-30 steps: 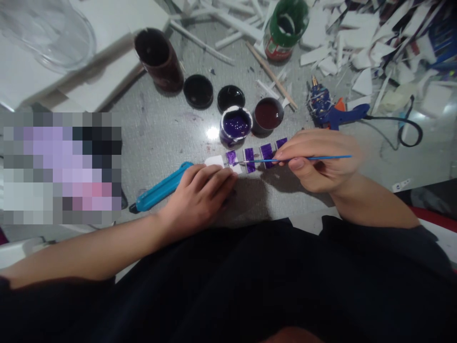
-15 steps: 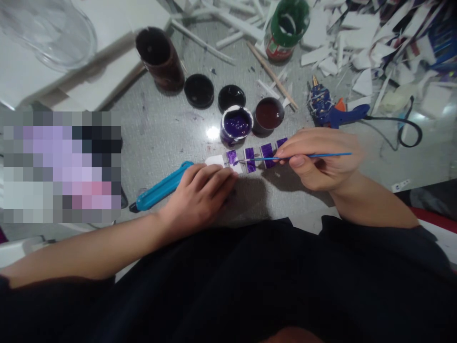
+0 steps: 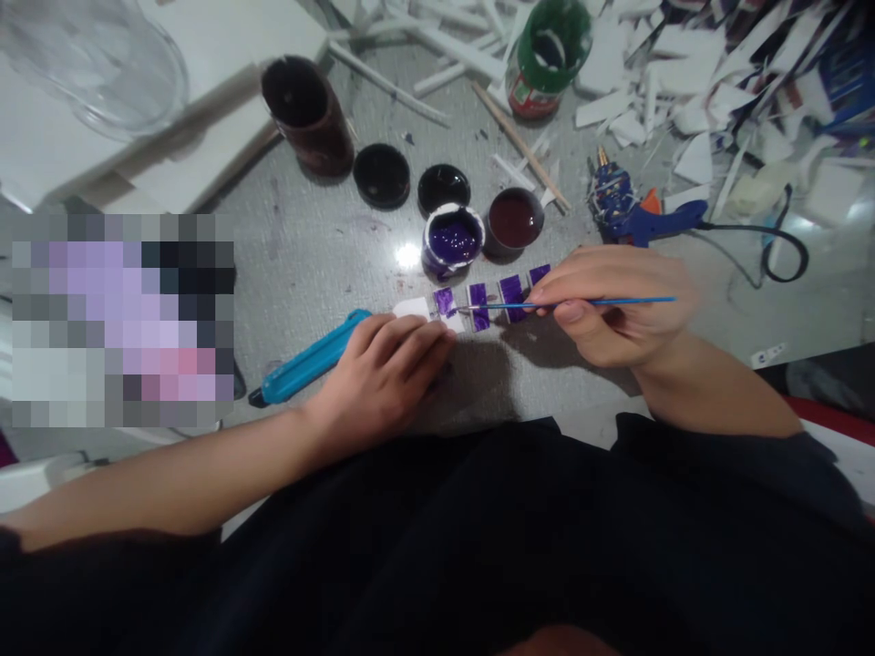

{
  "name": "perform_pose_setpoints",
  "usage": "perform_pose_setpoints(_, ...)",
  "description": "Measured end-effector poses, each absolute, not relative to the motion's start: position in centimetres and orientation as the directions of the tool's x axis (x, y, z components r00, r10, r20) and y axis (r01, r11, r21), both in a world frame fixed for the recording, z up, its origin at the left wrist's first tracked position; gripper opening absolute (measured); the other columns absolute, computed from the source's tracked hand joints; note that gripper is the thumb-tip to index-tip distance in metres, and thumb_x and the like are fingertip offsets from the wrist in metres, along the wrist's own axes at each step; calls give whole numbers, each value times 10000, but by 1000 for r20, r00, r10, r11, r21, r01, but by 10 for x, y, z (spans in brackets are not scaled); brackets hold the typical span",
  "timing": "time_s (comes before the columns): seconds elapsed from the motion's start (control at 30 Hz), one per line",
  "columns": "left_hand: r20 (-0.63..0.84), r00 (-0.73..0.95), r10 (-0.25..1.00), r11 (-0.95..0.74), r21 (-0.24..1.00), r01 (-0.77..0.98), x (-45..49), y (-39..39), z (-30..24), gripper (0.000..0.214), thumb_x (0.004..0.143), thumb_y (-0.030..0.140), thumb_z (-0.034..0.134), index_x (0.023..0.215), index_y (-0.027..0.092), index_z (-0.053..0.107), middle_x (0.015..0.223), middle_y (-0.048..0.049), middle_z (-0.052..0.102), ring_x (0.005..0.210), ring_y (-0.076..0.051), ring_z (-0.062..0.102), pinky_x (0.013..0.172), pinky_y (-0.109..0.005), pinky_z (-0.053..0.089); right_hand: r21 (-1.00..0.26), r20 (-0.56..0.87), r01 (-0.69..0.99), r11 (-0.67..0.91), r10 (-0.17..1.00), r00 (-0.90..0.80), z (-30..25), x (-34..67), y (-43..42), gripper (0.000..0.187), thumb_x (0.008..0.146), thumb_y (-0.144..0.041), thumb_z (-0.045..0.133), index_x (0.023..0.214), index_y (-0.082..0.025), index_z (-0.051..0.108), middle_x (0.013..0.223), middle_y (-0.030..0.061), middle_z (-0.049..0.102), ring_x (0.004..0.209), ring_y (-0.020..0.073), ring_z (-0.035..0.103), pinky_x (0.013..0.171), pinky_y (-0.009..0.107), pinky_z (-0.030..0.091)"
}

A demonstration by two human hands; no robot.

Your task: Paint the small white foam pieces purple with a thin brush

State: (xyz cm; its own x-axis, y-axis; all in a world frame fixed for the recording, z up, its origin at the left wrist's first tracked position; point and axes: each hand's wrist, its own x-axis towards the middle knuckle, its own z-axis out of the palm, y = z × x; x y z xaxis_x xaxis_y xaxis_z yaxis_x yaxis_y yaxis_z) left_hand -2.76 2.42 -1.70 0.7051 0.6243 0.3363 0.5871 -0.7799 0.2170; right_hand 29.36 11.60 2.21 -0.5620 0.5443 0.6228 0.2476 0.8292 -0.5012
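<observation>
In my right hand (image 3: pixel 608 305) is a thin blue paintbrush (image 3: pixel 635 300), pinched between thumb and fingers. Its tip meets a small white piece (image 3: pixel 455 321) whose upper part is coated in wet purple paint. My left hand (image 3: pixel 393 364) holds that piece steady, fingertips pressed on its near edge; the thumb is hidden. A plain white piece (image 3: pixel 411 308) pokes out past the left fingers. To the right lie several purple-painted pieces (image 3: pixel 478 306) in a row, the farthest partly behind my right fingers. Just beyond stands an open jar of purple paint (image 3: pixel 453 239).
Near my left hand lies a blue utility knife (image 3: pixel 311 360). Past the paint are a dark red cup (image 3: pixel 514 221), black lids (image 3: pixel 381 175), a brown jar (image 3: pixel 311 118), a green-rimmed jar (image 3: pixel 547 64), a wooden stick (image 3: pixel 519 146), a glue gun (image 3: pixel 635 214) and white scraps (image 3: pixel 684 73).
Almost nothing differs. The brush tip stays at the same piece and both hands keep their places; the whole view has shifted very slightly.
</observation>
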Motion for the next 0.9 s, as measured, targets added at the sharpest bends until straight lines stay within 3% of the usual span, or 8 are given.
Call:
perform_pose_setpoints(0.2,308,688,657,-754,255,605,-28,22,-21,524,1148,278,753,1661,181,719,1463,-184,833,1375,-369,745,1206,-585,646,-508,633,240,827,548,-547,22,294,115,110,1091,-234,780,1015,-202,853,852,54,895,681,168,830,599,262,607)
perform_pose_setpoints(0.7,366,713,598,-797,178,577,-25,29,-9,391,1210,268,660,1525,61,764,1383,-193,861,1309,-331,749,1150,-504,650,-518,647,217,827,545,-534,20,292,117,135,1094,-253,787,989,-207,859,828,50,883,678,161,821,597,252,616)
perform_pose_setpoints(0.9,339,706,622,-781,207,589,-26,26,-12,408,1199,263,674,1567,109,757,1406,-186,857,1337,-341,742,1158,-524,652,-518,642,228,824,551,-533,21,293,116,141,1110,-240,773,1002,-204,857,836,57,886,692,163,829,610,256,625)
